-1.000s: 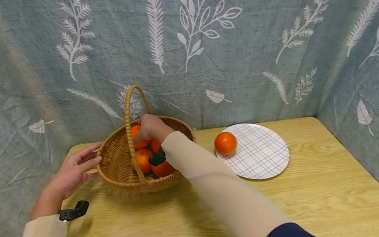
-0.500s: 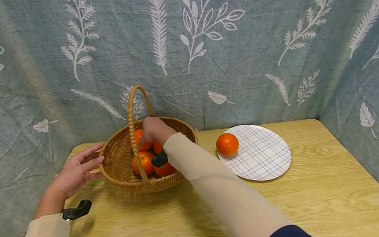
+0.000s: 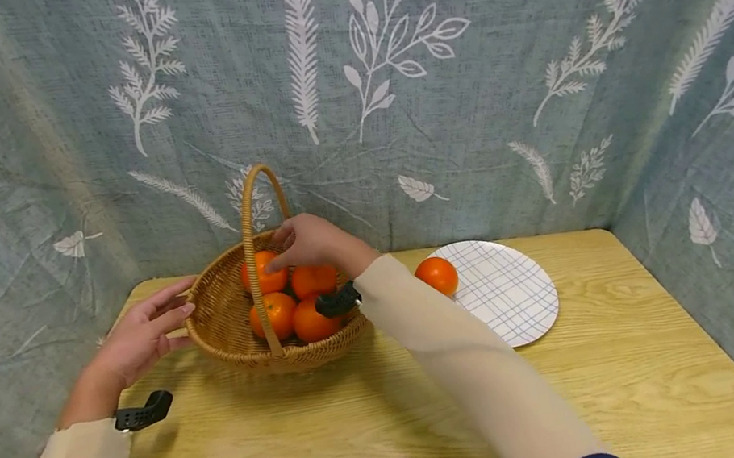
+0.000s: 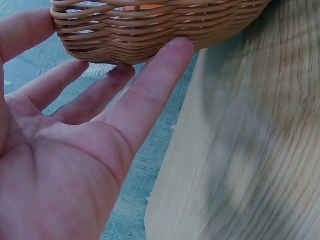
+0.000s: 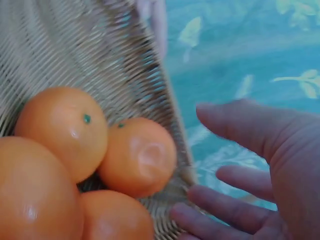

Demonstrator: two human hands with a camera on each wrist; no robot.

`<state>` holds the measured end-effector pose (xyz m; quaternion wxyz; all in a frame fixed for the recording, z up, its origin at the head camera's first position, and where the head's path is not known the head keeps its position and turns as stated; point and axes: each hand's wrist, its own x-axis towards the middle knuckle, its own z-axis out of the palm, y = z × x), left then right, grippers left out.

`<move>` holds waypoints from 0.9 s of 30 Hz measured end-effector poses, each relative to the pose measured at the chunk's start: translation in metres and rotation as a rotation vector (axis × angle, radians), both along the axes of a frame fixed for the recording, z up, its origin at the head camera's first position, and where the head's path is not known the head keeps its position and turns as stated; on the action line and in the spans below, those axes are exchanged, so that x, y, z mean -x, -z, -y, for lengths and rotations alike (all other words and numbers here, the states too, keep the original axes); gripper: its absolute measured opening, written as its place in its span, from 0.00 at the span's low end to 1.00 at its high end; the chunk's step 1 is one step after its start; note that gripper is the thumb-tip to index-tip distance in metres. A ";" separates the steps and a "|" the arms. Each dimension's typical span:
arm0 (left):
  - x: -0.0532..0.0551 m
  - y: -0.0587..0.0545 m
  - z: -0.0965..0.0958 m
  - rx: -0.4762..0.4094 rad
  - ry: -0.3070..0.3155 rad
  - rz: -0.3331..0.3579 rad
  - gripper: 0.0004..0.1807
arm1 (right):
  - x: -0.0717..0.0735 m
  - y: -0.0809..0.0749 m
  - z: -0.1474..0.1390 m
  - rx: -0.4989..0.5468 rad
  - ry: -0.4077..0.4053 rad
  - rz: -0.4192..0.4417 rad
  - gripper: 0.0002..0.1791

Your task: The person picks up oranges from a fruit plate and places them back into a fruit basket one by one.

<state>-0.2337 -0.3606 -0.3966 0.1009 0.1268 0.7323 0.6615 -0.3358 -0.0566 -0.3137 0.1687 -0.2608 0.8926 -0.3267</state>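
A wicker basket point(image 3: 224, 320) with a tall arched handle point(image 3: 254, 273) holds several oranges. My left hand point(image 3: 145, 338) stays at the basket's left end, its extended fingers point(image 4: 145, 95) touching the woven wall in the left wrist view. Over the back of the basket, my right hand point(image 3: 313, 238) has thumb and fingers spread with nothing between them. The back-left orange point(image 3: 267, 273) lies just below its thumb in the head view. From the right wrist, that hand point(image 5: 295, 170) appears beside the clustered fruit, apart from the nearest orange point(image 5: 137, 160).
To the right, a white plate point(image 3: 507, 294) with a blue grid pattern lies on the wooden table point(image 3: 288, 448). One orange point(image 3: 437, 275) sits at the plate's left edge, partly behind the right forearm. A leaf-patterned blue cloth point(image 3: 356, 165) hangs around the table's back and sides.
My right hand has drawn up and to the right from among the oranges, its fingers spreading apart and more fruit showing. The left hand has kept its place at the basket's end.
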 end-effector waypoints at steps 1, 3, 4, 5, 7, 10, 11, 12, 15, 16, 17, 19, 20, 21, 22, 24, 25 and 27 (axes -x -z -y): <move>0.000 0.001 0.000 -0.006 0.004 -0.001 0.34 | -0.002 -0.001 -0.007 0.021 -0.005 0.004 0.35; 0.001 0.002 0.000 -0.013 0.003 -0.002 0.34 | -0.005 -0.001 -0.022 0.069 -0.010 0.012 0.35; 0.002 0.003 0.000 -0.018 0.001 0.000 0.34 | -0.008 -0.002 -0.030 0.092 -0.011 0.009 0.35; 0.002 0.003 0.001 -0.026 -0.001 0.000 0.34 | -0.010 -0.003 -0.038 0.116 -0.009 0.001 0.35; 0.003 0.004 0.002 -0.034 -0.007 -0.001 0.33 | -0.014 -0.003 -0.055 0.178 -0.002 -0.028 0.33; 0.003 0.005 0.002 -0.044 -0.010 -0.001 0.34 | -0.020 -0.003 -0.079 0.292 0.028 -0.080 0.30; 0.002 0.005 0.002 -0.045 -0.010 -0.003 0.34 | -0.021 -0.002 -0.087 0.330 0.043 -0.101 0.29; 0.002 0.006 0.002 -0.044 -0.010 -0.005 0.34 | -0.022 -0.001 -0.095 0.372 0.058 -0.114 0.28; 0.003 0.006 0.001 -0.038 -0.008 -0.007 0.34 | -0.025 0.006 -0.118 0.486 0.105 -0.143 0.27; 0.003 0.006 0.001 -0.033 -0.009 -0.008 0.34 | -0.026 0.009 -0.126 0.516 0.121 -0.146 0.26; 0.003 0.006 0.001 -0.031 -0.009 -0.007 0.34 | -0.026 0.013 -0.133 0.544 0.139 -0.150 0.27; 0.003 0.006 0.000 -0.024 -0.009 -0.004 0.34 | -0.028 0.022 -0.147 0.589 0.181 -0.148 0.26; 0.003 0.007 0.000 -0.023 -0.010 -0.003 0.34 | -0.028 0.027 -0.154 0.602 0.209 -0.152 0.26; 0.003 0.007 0.000 -0.021 -0.011 -0.003 0.34 | -0.028 0.033 -0.161 0.616 0.238 -0.154 0.26; 0.003 0.007 0.001 -0.020 -0.012 -0.001 0.35 | -0.028 0.040 -0.167 0.630 0.266 -0.159 0.26; 0.003 0.006 0.000 -0.019 -0.013 0.002 0.35 | -0.028 0.053 -0.179 0.652 0.326 -0.170 0.26; 0.003 0.006 0.000 -0.017 -0.015 0.001 0.35 | -0.027 0.060 -0.184 0.657 0.350 -0.175 0.26; 0.003 0.006 0.000 -0.016 -0.015 0.002 0.35 | -0.025 0.073 -0.194 0.658 0.396 -0.184 0.26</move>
